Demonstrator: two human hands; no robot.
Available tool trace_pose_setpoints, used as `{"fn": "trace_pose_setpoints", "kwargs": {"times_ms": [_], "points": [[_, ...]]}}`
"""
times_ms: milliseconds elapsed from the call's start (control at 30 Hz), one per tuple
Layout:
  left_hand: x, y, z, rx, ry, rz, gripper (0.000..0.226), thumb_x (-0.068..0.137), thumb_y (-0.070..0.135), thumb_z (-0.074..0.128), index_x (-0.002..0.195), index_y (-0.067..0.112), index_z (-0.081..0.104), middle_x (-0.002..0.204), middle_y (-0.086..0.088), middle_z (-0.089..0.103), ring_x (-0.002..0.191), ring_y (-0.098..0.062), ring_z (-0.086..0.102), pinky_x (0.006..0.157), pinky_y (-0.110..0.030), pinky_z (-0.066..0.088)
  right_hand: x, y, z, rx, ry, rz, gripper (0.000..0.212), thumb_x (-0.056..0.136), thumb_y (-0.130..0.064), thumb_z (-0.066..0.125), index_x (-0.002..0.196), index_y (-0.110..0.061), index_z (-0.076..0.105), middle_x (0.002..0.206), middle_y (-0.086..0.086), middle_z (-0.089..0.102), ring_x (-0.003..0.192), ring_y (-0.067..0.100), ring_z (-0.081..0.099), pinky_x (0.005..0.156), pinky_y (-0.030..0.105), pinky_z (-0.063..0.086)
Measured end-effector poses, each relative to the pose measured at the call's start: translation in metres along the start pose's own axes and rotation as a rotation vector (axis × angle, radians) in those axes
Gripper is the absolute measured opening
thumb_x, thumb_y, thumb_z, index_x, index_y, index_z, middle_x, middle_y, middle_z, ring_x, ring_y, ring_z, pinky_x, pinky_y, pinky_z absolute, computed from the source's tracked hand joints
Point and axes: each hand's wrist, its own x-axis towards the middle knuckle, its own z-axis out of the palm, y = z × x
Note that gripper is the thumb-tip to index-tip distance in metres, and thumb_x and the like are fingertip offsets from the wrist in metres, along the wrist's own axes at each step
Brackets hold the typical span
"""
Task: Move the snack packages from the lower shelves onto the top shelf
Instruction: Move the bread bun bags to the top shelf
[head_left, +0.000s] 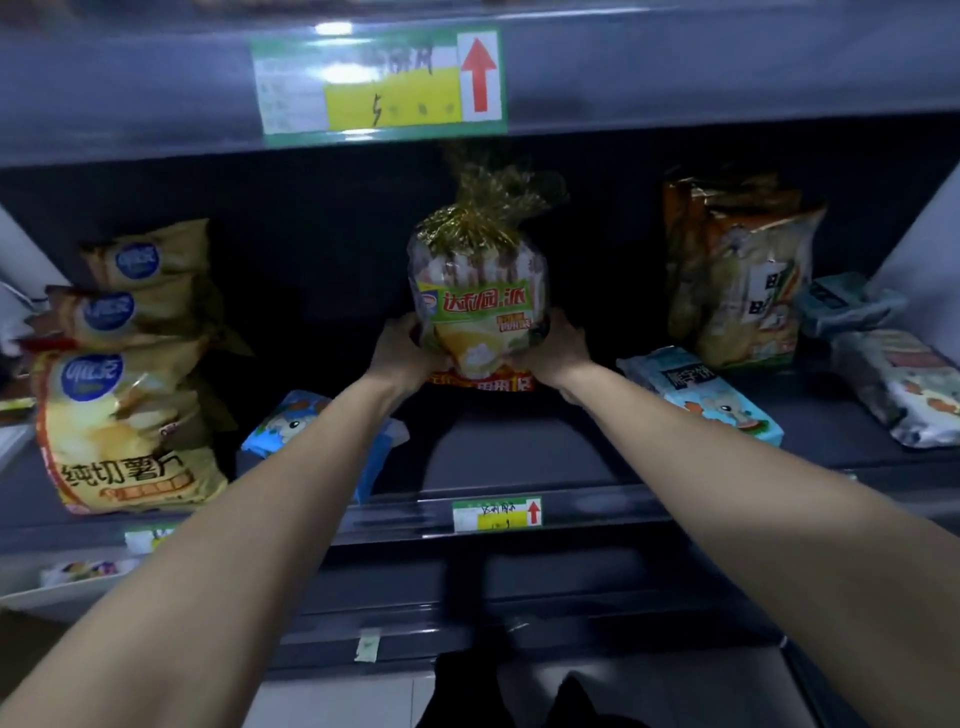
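Observation:
A tall clear snack bag (480, 306) tied at the top with gold ribbon stands upright at the middle of the shelf. My left hand (402, 353) grips its lower left side and my right hand (553, 353) grips its lower right side. Yellow chip bags (124, 415) are stacked at the left. A blue packet (291, 423) lies beside my left forearm, another blue packet (711, 397) lies to the right. Orange and white rice cracker bags (743, 280) stand at the right. The shelf above shows only its front edge (675, 73).
A green and yellow price tag with a red arrow (382, 83) hangs on the upper shelf's edge. A smaller tag (496, 514) sits on this shelf's front rail. More packets (904, 384) lie at the far right. A lower shelf (519, 571) runs below.

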Motion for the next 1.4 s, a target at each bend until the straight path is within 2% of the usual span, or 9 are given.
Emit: {"fn": "trace_pose_setpoints", "kwargs": {"times_ms": [133, 200, 300, 433, 667, 900, 1100, 1200, 1400], "points": [[0.012, -0.014, 0.009, -0.041, 0.042, 0.042, 0.047, 0.07, -0.007, 0.07, 0.113, 0.008, 0.059, 0.086, 0.01, 0.055, 0.076, -0.003, 0.053, 0.052, 0.0, 0.036, 0.014, 0.008, 0.017, 0.122, 0.018, -0.03, 0.079, 0.075, -0.025, 0.077, 0.139, -0.014, 0.032, 0.137, 0.016, 0.044, 0.122, 0.032, 0.047, 0.1, 0.04, 0.044], [0.024, -0.017, 0.01, -0.063, 0.059, 0.059, 0.043, 0.069, -0.009, 0.069, 0.106, 0.011, 0.059, 0.082, 0.011, 0.055, 0.075, -0.002, 0.051, 0.047, 0.004, 0.035, 0.024, 0.005, 0.022, 0.157, 0.017, -0.033, 0.078, 0.075, -0.024, 0.077, 0.139, -0.015, 0.033, 0.137, 0.015, 0.044, 0.123, 0.031, 0.046, 0.101, 0.042, 0.043], [0.043, -0.019, 0.007, -0.049, 0.061, 0.056, 0.043, 0.071, -0.008, 0.069, 0.107, 0.012, 0.058, 0.092, 0.005, 0.057, 0.084, -0.008, 0.053, 0.052, 0.001, 0.038, 0.039, -0.003, 0.026, 0.165, 0.007, -0.028, 0.08, 0.076, -0.026, 0.076, 0.142, -0.017, 0.031, 0.14, 0.014, 0.041, 0.123, 0.031, 0.047, 0.102, 0.042, 0.043], [0.058, -0.027, 0.008, -0.009, 0.069, 0.028, 0.048, 0.074, 0.0, 0.071, 0.119, 0.011, 0.055, 0.098, 0.004, 0.056, 0.093, -0.012, 0.052, 0.076, -0.022, 0.041, 0.052, -0.001, 0.034, 0.145, 0.031, -0.026, 0.078, 0.079, -0.026, 0.073, 0.143, -0.015, 0.031, 0.143, 0.016, 0.039, 0.128, 0.029, 0.042, 0.102, 0.04, 0.042], [0.064, -0.033, 0.011, -0.015, 0.08, -0.005, 0.051, 0.08, 0.01, 0.07, 0.127, 0.014, 0.05, 0.121, -0.006, 0.06, 0.111, -0.022, 0.056, 0.088, -0.028, 0.043, 0.048, 0.001, 0.039, 0.099, 0.071, -0.019, 0.073, 0.088, -0.027, 0.062, 0.148, -0.013, 0.022, 0.149, 0.017, 0.027, 0.132, 0.031, 0.037, 0.102, 0.035, 0.041], [0.041, -0.025, 0.004, 0.074, 0.11, -0.061, 0.046, 0.084, 0.017, 0.066, 0.126, 0.005, 0.049, 0.121, -0.011, 0.059, 0.108, -0.023, 0.055, 0.077, -0.024, 0.038, 0.017, -0.003, 0.032, 0.037, 0.025, -0.041, 0.059, 0.089, -0.023, 0.061, 0.138, -0.005, 0.034, 0.137, 0.015, 0.047, 0.123, 0.028, 0.048, 0.097, 0.031, 0.043], [-0.012, 0.002, -0.005, 0.134, 0.086, 0.014, 0.027, 0.082, 0.007, 0.064, 0.109, 0.003, 0.061, 0.107, -0.014, 0.066, 0.102, -0.031, 0.061, 0.077, -0.028, 0.044, -0.029, -0.018, 0.011, -0.143, 0.003, -0.162, 0.039, 0.09, -0.024, 0.058, 0.126, -0.009, 0.054, 0.124, 0.011, 0.061, 0.112, 0.027, 0.057, 0.073, 0.019, 0.038], [-0.051, 0.027, -0.015, 0.116, -0.007, 0.09, 0.03, 0.082, -0.002, 0.062, 0.111, 0.002, 0.061, 0.105, -0.01, 0.065, 0.105, -0.03, 0.061, 0.083, -0.025, 0.045, -0.064, -0.026, -0.012, -0.135, -0.036, -0.239, 0.037, 0.088, -0.02, 0.062, 0.123, -0.008, 0.059, 0.123, 0.01, 0.062, 0.111, 0.025, 0.057, 0.082, 0.021, 0.044], [-0.136, 0.095, -0.036, 0.326, -0.093, 0.247, 0.035, 0.083, 0.01, 0.066, 0.117, 0.008, 0.06, 0.107, -0.007, 0.065, 0.101, -0.021, 0.061, 0.087, -0.023, 0.045, -0.147, -0.042, -0.095, -0.239, -0.086, -0.384, 0.043, 0.087, -0.025, 0.065, 0.127, -0.014, 0.057, 0.13, 0.004, 0.059, 0.121, 0.019, 0.052, 0.099, 0.023, 0.037]]}}
